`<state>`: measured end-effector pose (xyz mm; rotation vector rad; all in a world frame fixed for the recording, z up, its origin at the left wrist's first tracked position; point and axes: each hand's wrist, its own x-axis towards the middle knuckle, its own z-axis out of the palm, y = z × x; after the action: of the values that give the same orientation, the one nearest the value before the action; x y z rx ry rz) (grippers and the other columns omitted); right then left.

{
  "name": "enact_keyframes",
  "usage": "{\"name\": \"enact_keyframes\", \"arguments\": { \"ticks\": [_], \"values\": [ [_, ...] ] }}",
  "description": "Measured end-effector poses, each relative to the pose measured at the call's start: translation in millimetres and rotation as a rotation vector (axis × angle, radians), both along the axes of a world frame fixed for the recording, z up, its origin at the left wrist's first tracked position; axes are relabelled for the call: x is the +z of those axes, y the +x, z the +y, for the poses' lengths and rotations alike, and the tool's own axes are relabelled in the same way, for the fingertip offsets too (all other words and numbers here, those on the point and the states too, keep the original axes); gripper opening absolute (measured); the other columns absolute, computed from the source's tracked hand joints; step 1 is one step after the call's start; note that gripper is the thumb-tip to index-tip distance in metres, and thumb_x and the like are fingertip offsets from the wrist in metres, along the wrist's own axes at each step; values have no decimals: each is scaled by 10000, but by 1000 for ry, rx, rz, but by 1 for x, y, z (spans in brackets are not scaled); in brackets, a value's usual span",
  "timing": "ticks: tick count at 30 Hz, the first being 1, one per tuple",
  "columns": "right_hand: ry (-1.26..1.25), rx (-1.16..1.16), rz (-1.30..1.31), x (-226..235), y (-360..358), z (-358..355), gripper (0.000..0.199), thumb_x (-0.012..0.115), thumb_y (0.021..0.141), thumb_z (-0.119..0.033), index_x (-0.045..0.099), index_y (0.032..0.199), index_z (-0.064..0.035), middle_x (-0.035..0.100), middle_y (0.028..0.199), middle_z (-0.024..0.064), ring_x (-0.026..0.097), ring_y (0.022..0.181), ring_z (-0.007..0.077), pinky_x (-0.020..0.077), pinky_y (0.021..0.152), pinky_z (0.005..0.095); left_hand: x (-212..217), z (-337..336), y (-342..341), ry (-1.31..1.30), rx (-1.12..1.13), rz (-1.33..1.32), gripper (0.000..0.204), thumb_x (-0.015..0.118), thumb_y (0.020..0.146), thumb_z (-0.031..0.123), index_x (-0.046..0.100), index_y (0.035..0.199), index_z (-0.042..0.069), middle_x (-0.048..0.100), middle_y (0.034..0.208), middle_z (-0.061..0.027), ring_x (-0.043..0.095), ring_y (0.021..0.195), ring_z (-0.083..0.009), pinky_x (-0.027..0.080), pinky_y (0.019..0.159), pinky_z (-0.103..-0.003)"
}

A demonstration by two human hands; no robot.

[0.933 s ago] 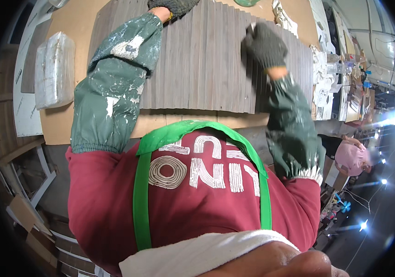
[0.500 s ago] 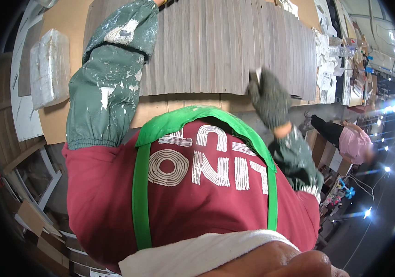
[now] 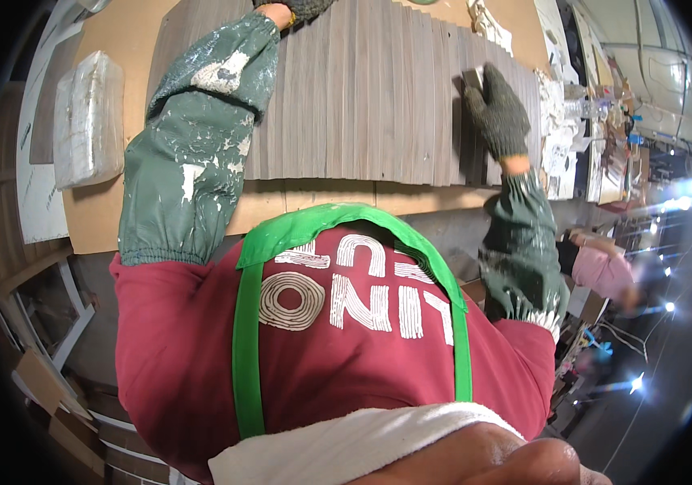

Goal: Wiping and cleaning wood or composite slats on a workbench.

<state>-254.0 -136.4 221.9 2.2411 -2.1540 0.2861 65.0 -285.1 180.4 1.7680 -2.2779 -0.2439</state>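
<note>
Grey wood-grained strips [image 3: 362, 105] lie side by side in a wide row across the table before me. Over the right part of the row is my right hand [image 3: 501, 113], in a dark knitted glove. Its thumb and fingers close on a small block [image 3: 473, 78] with a pale side, too small to name more exactly. My left hand [image 3: 301, 10], gloved alike, reaches to the far edge of the strips. The picture's upper edge cuts it off, so its fingers are mostly hidden. Paint-spattered green sleeves cover both forearms.
A clear-wrapped bundle [image 3: 89, 121] lies at the left on brown cardboard [image 3: 91, 218]. Crumpled white scraps [image 3: 560, 121] and a white cloth [image 3: 491, 28] lie at the right. Beyond, at the far right, is a person in pink [image 3: 602, 265].
My right hand has moved forward and right, from the near edge onto the strips, with the small block. More of my left glove shows. The person in pink has shifted.
</note>
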Motion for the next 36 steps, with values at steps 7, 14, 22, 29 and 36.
{"name": "enact_keyframes", "arguments": {
  "ticks": [7, 14, 22, 29, 36],
  "values": [
    [-57, 220, 136, -9, 42, -133, 471, 514, 866, -443, 549, 1236, -153, 637, 1101, 155, 609, 1002, 350, 477, 847, 440, -22, 0, 25, -86, 9, -13, 541, 383, 905, 533, 653, 1064, 92, 649, 1078, -133, 597, 1011, -317, 416, 909, -446],
    [64, 211, 185, 15, 39, -168, 441, 592, 827, -430, 605, 1208, -209, 645, 1103, 131, 600, 1034, 325, 464, 898, 422, -23, 2, 30, -85, 39, 0, 538, 385, 903, 532, 655, 1022, 83, 659, 1039, -132, 608, 975, -318, 431, 878, -448],
    [128, 52, 346, 19, 43, -150, 485, 625, 808, -408, 580, 1244, -202, 633, 1140, 109, 582, 1075, 307, 460, 903, 408, -18, -3, 21, -26, -13, -14, 533, 389, 903, 528, 658, 1022, 85, 658, 1041, -136, 606, 980, -316, 433, 876, -441],
    [-25, 82, 269, 17, 37, -142, 429, 598, 814, -447, 632, 1145, -176, 665, 990, 151, 625, 947, 330, 480, 817, 439, -30, 4, 33, -124, 27, 12, 519, 396, 903, 519, 659, 1017, 86, 659, 1039, -129, 605, 973, -313, 436, 872, -442],
    [-26, 43, -144, 12, -1, -136, 532, 614, 820, -475, 609, 1171, -75, 657, 1066, 168, 628, 993, 300, 470, 858, 389, -32, 0, 34, -58, 36, -39, 527, 391, 903, 526, 656, 1029, 88, 654, 1062, -121, 599, 994, -306, 423, 899, -440]
  ]
}}
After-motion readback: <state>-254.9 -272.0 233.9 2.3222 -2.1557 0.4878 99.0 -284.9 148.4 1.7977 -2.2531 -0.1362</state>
